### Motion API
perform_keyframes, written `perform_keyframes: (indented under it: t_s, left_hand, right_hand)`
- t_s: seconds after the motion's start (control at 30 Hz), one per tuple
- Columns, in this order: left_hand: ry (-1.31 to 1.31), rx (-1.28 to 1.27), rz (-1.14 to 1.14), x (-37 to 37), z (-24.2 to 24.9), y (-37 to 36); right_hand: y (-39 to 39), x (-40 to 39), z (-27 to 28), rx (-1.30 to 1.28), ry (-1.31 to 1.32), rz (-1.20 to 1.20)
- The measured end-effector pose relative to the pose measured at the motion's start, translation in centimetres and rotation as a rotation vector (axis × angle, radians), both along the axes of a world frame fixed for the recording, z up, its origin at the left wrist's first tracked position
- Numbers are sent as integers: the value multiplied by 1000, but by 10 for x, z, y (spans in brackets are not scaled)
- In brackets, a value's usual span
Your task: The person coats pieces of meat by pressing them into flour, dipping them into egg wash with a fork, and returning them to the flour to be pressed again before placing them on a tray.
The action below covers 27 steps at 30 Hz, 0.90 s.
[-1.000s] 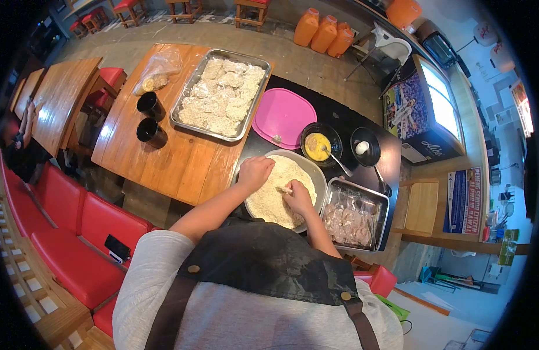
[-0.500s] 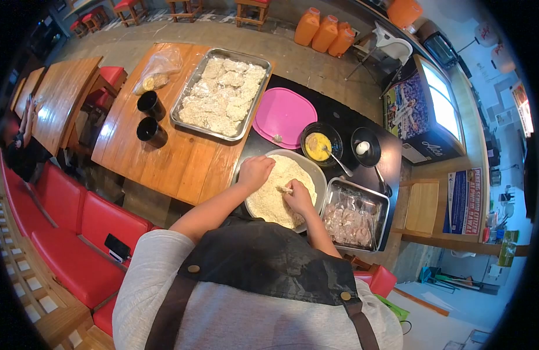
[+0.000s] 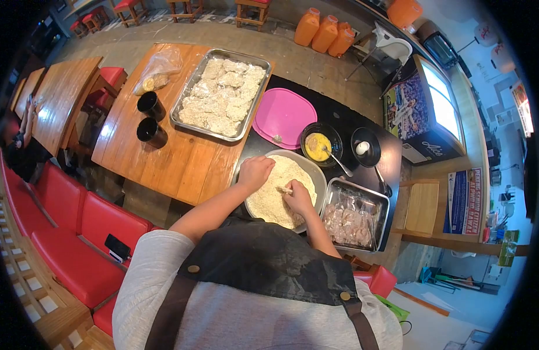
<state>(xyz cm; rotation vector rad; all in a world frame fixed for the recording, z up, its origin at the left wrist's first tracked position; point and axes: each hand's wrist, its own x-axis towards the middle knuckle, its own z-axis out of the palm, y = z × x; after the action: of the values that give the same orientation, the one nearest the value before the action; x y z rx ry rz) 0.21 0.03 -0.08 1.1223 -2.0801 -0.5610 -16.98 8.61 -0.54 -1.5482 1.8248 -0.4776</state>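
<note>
A wide pale basin (image 3: 321, 185) filled with breadcrumbs (image 3: 269, 204) sits in front of me. Over its left rim lies my left hand (image 3: 256, 172), closed on the edge with the fingertips reaching inside. My right hand (image 3: 300, 197) is in the crumbs, its crumb-coated thumb and fingers pinched together; whatever is between them is hidden. To the right is a metal tray (image 3: 387, 216) of raw meat pieces (image 3: 348, 221). Behind the basin, a black bowl (image 3: 338, 140) holds beaten egg (image 3: 317, 146) and a spoon (image 3: 339, 164).
A large tray (image 3: 179, 111) of breaded pieces stands back left, beside two black cups (image 3: 151, 133) and a plastic bag (image 3: 158, 70). A pink lid (image 3: 285, 116) lies behind the basin. Another black bowl (image 3: 368, 157) holds an egg (image 3: 363, 148). Another person (image 3: 21, 146) is far left.
</note>
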Motion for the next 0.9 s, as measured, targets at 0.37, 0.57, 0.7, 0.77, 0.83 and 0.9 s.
perform_keyframes:
  t_s: [0.37, 0.57, 0.7, 0.77, 0.83, 0.9]
  left_hand:
    - [-7, 27, -6, 1, 2, 0]
    - [0, 31, -7, 1, 2, 1]
    - [0, 26, -4, 0, 1, 1]
    - [0, 26, -4, 0, 1, 1]
    - [-3, 28, -5, 0, 0, 0]
    - [-6, 29, -5, 0, 0, 0]
  right_hand:
    - [0, 1, 2, -4, -2, -1]
    - [0, 1, 2, 8, 15, 9]
    - [0, 1, 3, 14, 9, 4]
    - [0, 1, 2, 11, 8, 3]
    - [0, 1, 2, 17, 15, -1]
    - [0, 1, 1, 4, 19, 5]
